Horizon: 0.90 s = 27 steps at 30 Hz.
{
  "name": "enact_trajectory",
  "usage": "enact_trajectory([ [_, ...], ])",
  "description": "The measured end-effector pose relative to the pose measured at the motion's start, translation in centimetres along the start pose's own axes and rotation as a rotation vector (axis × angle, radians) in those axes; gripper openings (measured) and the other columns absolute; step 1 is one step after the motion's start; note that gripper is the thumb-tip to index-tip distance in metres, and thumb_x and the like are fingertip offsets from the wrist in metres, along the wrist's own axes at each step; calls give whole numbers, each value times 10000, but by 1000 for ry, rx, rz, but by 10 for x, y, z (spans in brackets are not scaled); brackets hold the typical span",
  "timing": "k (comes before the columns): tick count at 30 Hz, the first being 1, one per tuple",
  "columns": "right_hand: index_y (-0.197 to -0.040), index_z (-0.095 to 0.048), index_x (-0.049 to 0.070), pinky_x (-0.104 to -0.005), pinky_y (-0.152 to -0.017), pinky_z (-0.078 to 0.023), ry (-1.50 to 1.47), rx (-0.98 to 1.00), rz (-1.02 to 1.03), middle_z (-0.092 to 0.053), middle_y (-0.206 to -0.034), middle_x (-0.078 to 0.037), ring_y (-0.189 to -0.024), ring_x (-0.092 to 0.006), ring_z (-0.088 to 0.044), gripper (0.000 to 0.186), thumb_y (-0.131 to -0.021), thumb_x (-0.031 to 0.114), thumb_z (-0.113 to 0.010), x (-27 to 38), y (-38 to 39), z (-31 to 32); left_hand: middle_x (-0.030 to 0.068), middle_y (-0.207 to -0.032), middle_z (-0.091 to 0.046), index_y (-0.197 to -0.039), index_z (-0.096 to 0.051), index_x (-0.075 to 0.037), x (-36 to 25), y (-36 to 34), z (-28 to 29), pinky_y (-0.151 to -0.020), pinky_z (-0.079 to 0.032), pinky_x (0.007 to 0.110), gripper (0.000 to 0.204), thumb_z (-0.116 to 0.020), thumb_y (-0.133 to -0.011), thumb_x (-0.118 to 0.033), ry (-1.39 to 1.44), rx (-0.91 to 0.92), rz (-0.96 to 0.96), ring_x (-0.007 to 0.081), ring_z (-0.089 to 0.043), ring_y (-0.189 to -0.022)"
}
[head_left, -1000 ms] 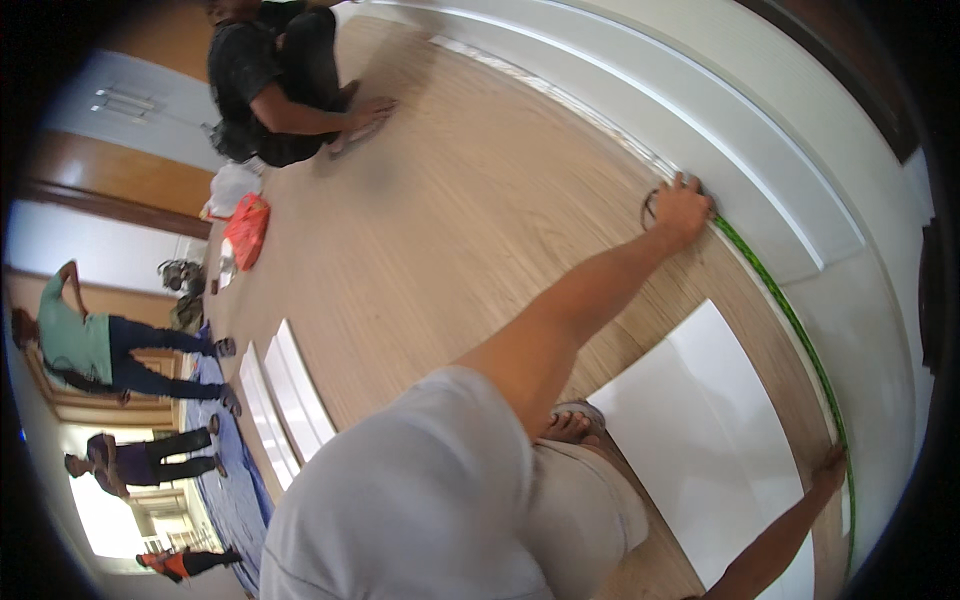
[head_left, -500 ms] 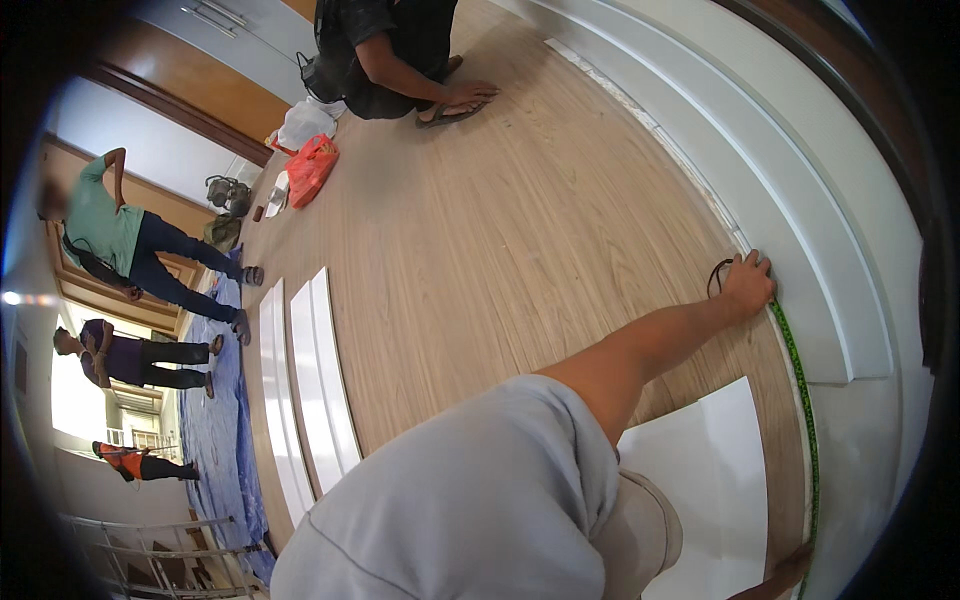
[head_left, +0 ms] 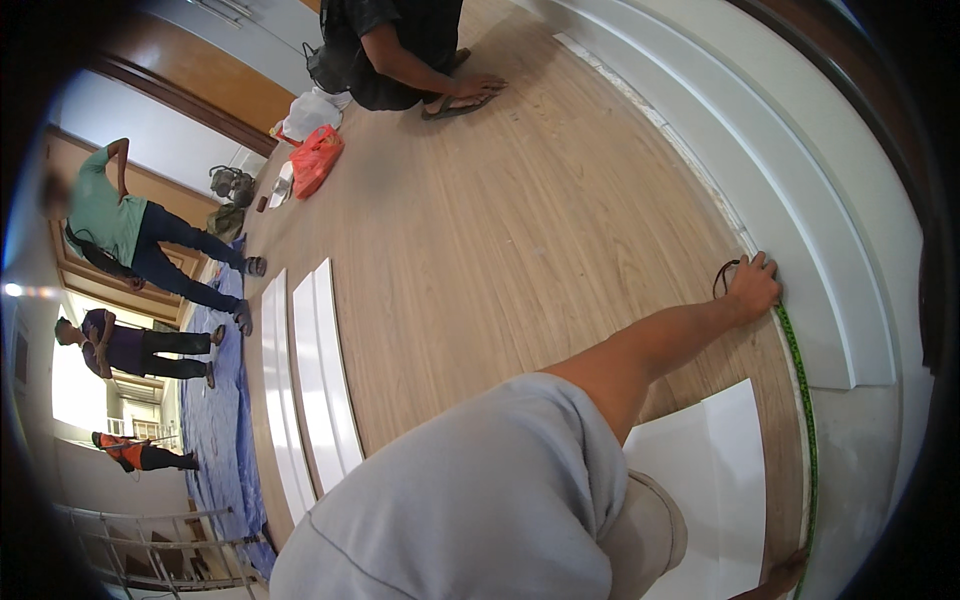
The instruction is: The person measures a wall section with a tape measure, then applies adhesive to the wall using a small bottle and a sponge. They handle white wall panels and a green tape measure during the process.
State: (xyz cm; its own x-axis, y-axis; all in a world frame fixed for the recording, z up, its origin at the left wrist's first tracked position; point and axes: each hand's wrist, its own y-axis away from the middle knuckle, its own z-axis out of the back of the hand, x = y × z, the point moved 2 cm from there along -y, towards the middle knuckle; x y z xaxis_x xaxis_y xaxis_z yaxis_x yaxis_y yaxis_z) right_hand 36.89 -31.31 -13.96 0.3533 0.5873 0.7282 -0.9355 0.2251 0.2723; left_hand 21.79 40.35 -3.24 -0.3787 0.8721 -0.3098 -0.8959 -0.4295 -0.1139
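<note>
My left hand is at the base of the white wall trim, closed round a tape measure case that is mostly hidden by my fingers, with a dark cord loop beside it. The green tape runs from there along the floor edge toward me. Low at the right, my right hand is at the tape, its fingers too obscured to read. A white sheet lies on the wood floor beside my arms.
A crouching person touches the floor near their sandal. Three people stand at the left by a blue tarp. Two white panels, a red bag, a white bag and a ladder are also there.
The view has swung, shifting the scene down and rightward at the top and bringing the ladder into sight. My left hand stays at the trim with the tape measure.
</note>
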Motion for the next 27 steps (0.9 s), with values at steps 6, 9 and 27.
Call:
enact_trajectory([
  [6,-1233,-546,-33,-371,-982,-446,-36,4,-29,-585,-1206,-168,-1104,-280,-567,404,-1089,315,-399,5,0,5,107,-1192,-613,-977,-801,-185,1,0,-5,-963,-437,494,222,-724,-869,-363,-30,-5,3,314,-487,-1221],
  [9,-1205,-554,-32,-372,-967,-452,-69,9,-52,-589,-1178,-159,-1079,-274,-570,386,-1087,304,-406,9,2,6,104,-1186,-616,-976,-801,-178,2,-3,-9,-954,-434,496,234,-723,-869,-371,8,-6,-3,309,-492,-1204],
  [27,-1040,-603,-28,-380,-879,-487,-277,9,-262,-611,-1015,-100,-928,-241,-588,310,-1078,240,-450,34,15,2,125,-1233,-615,-989,-799,-166,5,-8,-20,-1013,-420,519,228,-722,-859,-337,19,26,17,330,-486,-1244],
])
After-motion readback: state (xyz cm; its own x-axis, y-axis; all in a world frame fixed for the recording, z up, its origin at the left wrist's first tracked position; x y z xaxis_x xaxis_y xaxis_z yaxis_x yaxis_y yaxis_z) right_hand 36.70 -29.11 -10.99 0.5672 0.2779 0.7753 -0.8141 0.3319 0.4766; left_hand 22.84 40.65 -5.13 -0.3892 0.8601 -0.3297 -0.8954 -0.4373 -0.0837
